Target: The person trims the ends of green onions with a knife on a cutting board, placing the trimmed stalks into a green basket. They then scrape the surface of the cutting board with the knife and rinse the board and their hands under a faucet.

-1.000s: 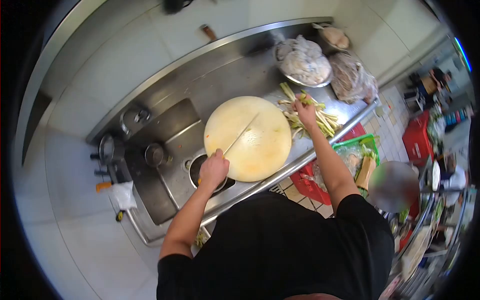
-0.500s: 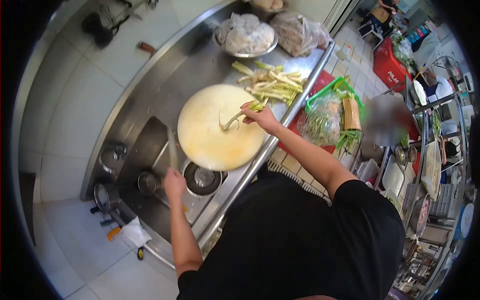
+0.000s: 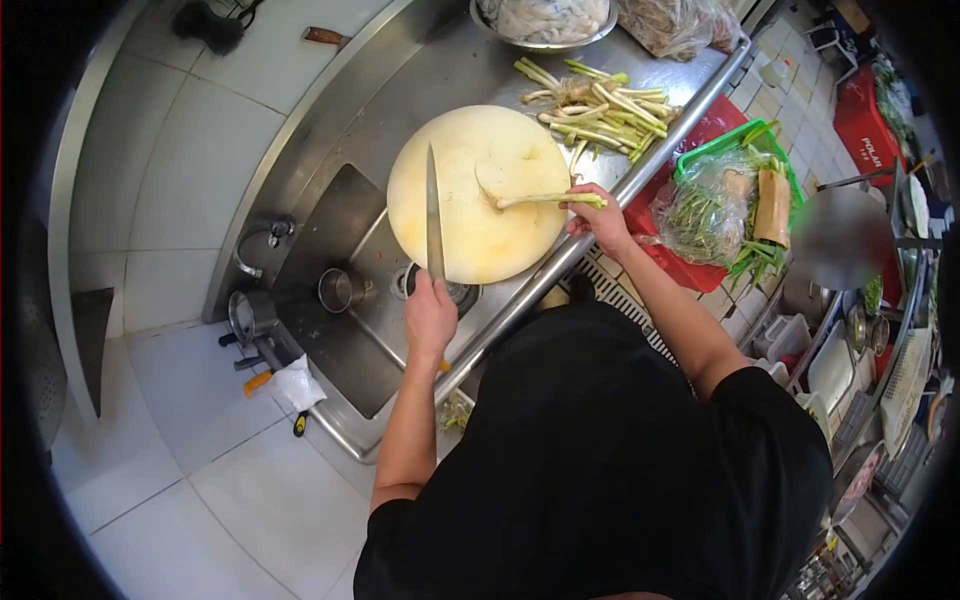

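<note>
extending over the left part of the round board [image 3: 500,250], the long knife [image 3: 433,210] is held by the left hand [image 3: 430,322]. the hand is closed around the handle, which is mostly hidden, and the blade is pointed away from the body. whether the board is touched by the blade cannot be determined.

a single pale stalk [image 3: 537,200] is pinched near its green end by the right hand [image 3: 598,222], with the fingers closed, at the right edge of the board. its root end, with thin roots attached, is seen over the middle of the board.

beyond the board, a loose pile of stalks [image 3: 622,115] is spread on the steel counter [image 3: 430,80]. a metal bowl [image 3: 548,45] filled with pale, plastic-wrapped contents is placed behind the pile, and a plastic bag [image 3: 672,25] is set beside it.

to the left, a small metal cup [image 3: 338,290] is noted in the sink [image 3: 325,235], below the faucet [image 3: 258,248]. to the right, bagged greens [image 3: 705,205] are contained in the green basket [image 3: 688,160], with red plastic [image 3: 655,190] observed beneath.
</note>
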The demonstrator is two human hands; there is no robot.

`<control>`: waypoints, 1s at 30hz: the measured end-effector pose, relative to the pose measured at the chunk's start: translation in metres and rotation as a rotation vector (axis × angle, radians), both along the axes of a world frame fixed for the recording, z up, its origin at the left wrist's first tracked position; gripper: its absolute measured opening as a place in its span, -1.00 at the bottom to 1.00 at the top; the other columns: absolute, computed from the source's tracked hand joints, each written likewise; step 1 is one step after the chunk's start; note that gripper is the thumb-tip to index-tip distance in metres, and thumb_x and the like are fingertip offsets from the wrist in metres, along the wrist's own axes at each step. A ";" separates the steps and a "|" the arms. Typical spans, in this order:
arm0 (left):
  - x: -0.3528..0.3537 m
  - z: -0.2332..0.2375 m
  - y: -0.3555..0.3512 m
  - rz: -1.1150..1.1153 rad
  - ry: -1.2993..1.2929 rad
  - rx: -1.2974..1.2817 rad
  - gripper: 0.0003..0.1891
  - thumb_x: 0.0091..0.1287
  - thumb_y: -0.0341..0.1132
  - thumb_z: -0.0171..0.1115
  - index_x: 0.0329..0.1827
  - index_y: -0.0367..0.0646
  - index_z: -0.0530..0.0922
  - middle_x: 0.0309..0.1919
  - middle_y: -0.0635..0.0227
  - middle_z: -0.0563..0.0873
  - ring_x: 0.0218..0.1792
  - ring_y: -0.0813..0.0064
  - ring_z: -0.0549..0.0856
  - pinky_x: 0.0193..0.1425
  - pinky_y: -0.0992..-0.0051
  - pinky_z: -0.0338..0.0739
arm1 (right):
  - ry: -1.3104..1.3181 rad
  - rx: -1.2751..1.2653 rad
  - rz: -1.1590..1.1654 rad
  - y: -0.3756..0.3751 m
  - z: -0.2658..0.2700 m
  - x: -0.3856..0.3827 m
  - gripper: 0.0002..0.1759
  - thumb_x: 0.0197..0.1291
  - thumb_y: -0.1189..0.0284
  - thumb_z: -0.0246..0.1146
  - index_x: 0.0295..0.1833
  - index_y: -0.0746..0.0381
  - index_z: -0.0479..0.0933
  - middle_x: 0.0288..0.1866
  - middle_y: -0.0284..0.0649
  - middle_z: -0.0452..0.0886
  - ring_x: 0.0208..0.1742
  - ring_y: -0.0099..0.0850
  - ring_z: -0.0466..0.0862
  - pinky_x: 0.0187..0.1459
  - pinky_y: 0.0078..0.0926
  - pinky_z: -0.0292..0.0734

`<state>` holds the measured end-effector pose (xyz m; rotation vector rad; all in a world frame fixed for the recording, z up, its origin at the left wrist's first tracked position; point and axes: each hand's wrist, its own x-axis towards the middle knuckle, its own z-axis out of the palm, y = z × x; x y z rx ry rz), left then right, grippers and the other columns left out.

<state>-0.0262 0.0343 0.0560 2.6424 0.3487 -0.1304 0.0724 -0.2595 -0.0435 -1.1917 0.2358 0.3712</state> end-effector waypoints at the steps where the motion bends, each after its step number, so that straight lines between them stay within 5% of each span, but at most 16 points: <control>1: -0.003 0.008 -0.013 0.009 0.009 0.014 -0.80 0.43 -0.27 -0.02 -0.15 -0.27 0.40 -0.41 -0.18 0.66 -0.29 -0.25 0.64 -0.21 -0.12 0.45 | -0.062 -0.032 0.041 -0.004 -0.008 -0.002 -0.69 0.25 0.48 0.26 0.10 0.21 0.48 -0.30 -0.31 0.62 -0.53 -0.59 0.59 -0.48 -0.71 0.47; 4: -0.014 0.010 -0.039 0.043 -0.141 -0.232 -0.83 0.45 -0.28 0.00 -0.15 -0.23 0.40 -0.47 -0.09 0.65 -0.38 -0.23 0.63 -0.34 -0.05 0.44 | -0.156 -0.092 0.163 -0.016 -0.014 -0.016 -0.66 0.25 0.51 0.26 0.14 0.21 0.47 -0.22 -0.34 0.59 -0.50 -0.64 0.55 -0.47 -0.72 0.45; 9: -0.042 -0.020 -0.050 -0.005 0.093 -0.140 -0.84 0.44 -0.27 -0.01 -0.14 -0.19 0.40 -0.46 -0.12 0.65 -0.36 -0.25 0.63 -0.29 -0.12 0.44 | -0.084 -0.065 0.228 -0.028 -0.016 -0.027 -0.82 0.34 0.44 0.22 0.00 0.21 0.46 -0.22 -0.38 0.52 -0.38 -0.70 0.54 -0.44 -0.70 0.48; 11: -0.043 -0.016 -0.051 -0.055 0.226 0.008 -0.83 0.44 -0.26 -0.01 -0.14 -0.19 0.39 -0.44 -0.15 0.65 -0.34 -0.27 0.62 -0.27 -0.15 0.44 | -0.145 -0.239 0.214 -0.028 -0.014 -0.030 -0.87 0.33 0.44 0.21 -0.08 0.23 0.45 -0.25 -0.30 0.53 -0.38 -0.53 0.60 -0.42 -0.57 0.50; 13: -0.037 -0.002 -0.053 -0.057 0.243 0.009 -0.83 0.45 -0.25 -0.01 -0.13 -0.19 0.39 -0.43 -0.16 0.65 -0.34 -0.27 0.63 -0.26 -0.15 0.44 | -0.843 -0.685 0.215 -0.028 -0.012 -0.025 -0.87 0.30 0.44 0.20 -0.11 0.23 0.45 -0.23 -0.17 0.54 -0.34 -0.21 0.63 -0.33 -0.33 0.54; 16: -0.030 0.019 -0.060 0.005 -0.004 -0.042 -0.83 0.46 -0.25 -0.02 -0.12 -0.18 0.41 -0.44 -0.15 0.65 -0.34 -0.26 0.63 -0.28 -0.11 0.47 | -0.759 -0.735 0.335 -0.025 -0.009 -0.025 -0.88 0.26 0.46 0.19 -0.13 0.22 0.46 -0.18 -0.11 0.53 -0.23 -0.01 0.59 -0.22 -0.15 0.52; 19: -0.035 0.003 -0.062 0.038 -0.083 -0.094 -0.82 0.46 -0.26 -0.02 -0.08 -0.19 0.40 -0.42 -0.17 0.65 -0.33 -0.25 0.64 -0.29 -0.10 0.48 | -0.783 -0.780 0.377 -0.024 0.003 -0.022 -0.89 0.25 0.44 0.19 -0.14 0.20 0.46 -0.18 -0.13 0.53 -0.22 -0.03 0.60 -0.22 -0.12 0.52; 23: -0.032 -0.031 -0.050 -0.089 0.406 0.140 -0.80 0.46 -0.24 -0.03 -0.08 -0.21 0.36 -0.41 -0.23 0.65 -0.32 -0.29 0.64 -0.23 -0.19 0.46 | -0.814 -0.788 0.399 -0.033 0.012 -0.015 -0.88 0.21 0.49 0.22 -0.15 0.21 0.46 -0.22 -0.12 0.53 -0.24 -0.05 0.61 -0.25 -0.17 0.52; 28: -0.022 -0.028 -0.046 -0.102 0.380 0.037 -0.78 0.45 -0.22 -0.02 -0.10 -0.23 0.38 -0.39 -0.26 0.65 -0.27 -0.29 0.64 -0.14 -0.15 0.47 | -0.875 -0.629 0.161 -0.020 0.039 0.019 -0.89 0.18 0.49 0.28 -0.20 0.26 0.51 -0.26 -0.10 0.57 -0.21 -0.12 0.63 -0.16 -0.33 0.55; 30: -0.016 -0.038 -0.041 -0.112 0.358 0.015 -0.76 0.44 -0.22 -0.01 -0.09 -0.24 0.39 -0.38 -0.26 0.65 -0.26 -0.29 0.64 -0.15 -0.15 0.47 | -0.955 -0.677 0.086 0.012 0.061 0.063 -0.69 0.20 0.37 0.30 0.02 0.24 0.51 -0.06 -0.07 0.58 -0.04 -0.11 0.61 0.00 -0.26 0.52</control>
